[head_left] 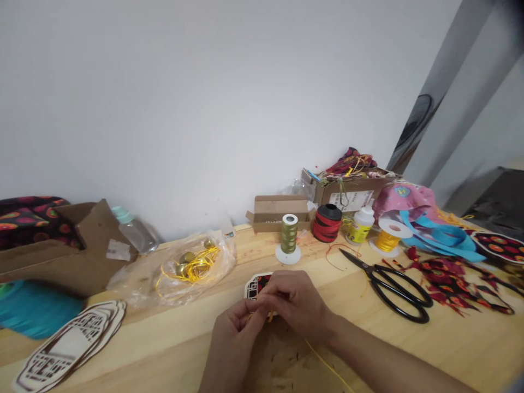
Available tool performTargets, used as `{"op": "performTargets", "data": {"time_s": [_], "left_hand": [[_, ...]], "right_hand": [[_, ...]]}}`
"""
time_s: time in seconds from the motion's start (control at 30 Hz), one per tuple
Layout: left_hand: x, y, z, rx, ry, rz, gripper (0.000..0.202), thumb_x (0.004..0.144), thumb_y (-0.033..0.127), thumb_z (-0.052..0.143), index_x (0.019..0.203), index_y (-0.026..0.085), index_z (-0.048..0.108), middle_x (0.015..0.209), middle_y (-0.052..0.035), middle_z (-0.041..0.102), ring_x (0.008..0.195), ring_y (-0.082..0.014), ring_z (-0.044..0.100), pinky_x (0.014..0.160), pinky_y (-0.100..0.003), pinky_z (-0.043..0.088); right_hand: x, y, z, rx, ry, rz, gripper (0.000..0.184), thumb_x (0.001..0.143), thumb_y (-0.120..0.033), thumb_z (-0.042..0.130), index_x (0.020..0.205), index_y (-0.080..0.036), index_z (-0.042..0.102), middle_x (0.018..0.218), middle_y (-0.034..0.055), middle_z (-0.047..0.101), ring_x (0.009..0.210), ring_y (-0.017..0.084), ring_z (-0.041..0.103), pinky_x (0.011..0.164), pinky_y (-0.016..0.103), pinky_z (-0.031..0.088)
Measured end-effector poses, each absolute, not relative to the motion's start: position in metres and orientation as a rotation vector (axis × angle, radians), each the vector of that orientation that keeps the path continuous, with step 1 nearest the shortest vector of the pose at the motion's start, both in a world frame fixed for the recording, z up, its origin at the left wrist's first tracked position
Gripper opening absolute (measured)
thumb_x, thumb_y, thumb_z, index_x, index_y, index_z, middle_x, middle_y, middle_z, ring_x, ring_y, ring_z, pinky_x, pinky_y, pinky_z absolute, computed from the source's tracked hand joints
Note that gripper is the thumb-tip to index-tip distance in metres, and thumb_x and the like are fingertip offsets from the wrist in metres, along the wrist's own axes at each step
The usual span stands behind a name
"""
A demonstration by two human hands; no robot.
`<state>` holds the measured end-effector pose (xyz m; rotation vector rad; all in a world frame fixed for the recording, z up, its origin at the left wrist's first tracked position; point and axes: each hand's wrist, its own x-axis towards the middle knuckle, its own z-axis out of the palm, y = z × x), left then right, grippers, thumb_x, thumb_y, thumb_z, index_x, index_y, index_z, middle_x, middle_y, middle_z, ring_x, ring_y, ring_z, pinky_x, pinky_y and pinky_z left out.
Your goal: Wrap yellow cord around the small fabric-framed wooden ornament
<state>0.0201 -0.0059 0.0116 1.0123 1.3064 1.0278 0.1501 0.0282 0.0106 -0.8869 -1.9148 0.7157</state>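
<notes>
Pinching yellow cord [329,366] (thin, trailing), left hand [236,329] and right hand [303,300] meet over a patterned panel [254,285]

The left hand [237,327] and right hand [298,300] met over a panel [251,287] at the table's [172,341] front. Behind it stood a thread spool [289,240], before a small box [280,206]. Rightward came a thread cone [327,226], squeeze bottle [358,232] and second spool [388,243]. Scissors [372,272] lay right of the hands, fabric scraps [444,284] beyond. On the left, a bag [139,281] held cord [196,268], a clear bottle [139,234] behind it beside a carton [92,237]; frames [92,327] lay stacked nearer the front.
</notes>
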Motion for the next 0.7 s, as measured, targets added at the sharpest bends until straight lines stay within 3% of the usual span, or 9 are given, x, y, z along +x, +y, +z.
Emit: {"op": "performTargets", "data": {"time_s": [0.2, 0.7], "left_hand": [[0.0208, -0.0046, 0.0147, 0.942, 1.288, 1.050, 0.020, 0.057, 0.030, 0.066, 0.070, 0.015, 0.069, 0.058, 0.0010, 0.068, 0.062, -0.0151, 0.057, 0.057, -0.019, 0.041], [0.0203, -0.0063, 0.0103, 1.020, 1.321, 1.039, 0.021, 0.061, 0.031, 0.063, 0.074, 0.015, 0.068, 0.061, 0.0012, 0.068, 0.062, -0.0141, 0.056, 0.057, -0.018, 0.040]], "right_hand": [[0.1530, 0.0353, 0.0094, -1.055, -1.871, 0.690, 0.020, 0.074, -0.023, 0.051, 0.059, -0.015, 0.061, 0.051, -0.0013, 0.053, 0.049, 0.008, 0.044, 0.048, 0.018, 0.034], [0.1516, 0.0320, 0.0107, -1.069, -1.776, 0.673, 0.020, 0.075, -0.023, 0.051, 0.060, -0.016, 0.061, 0.055, 0.0001, 0.057, 0.052, 0.009, 0.048, 0.050, 0.019, 0.037]]}}
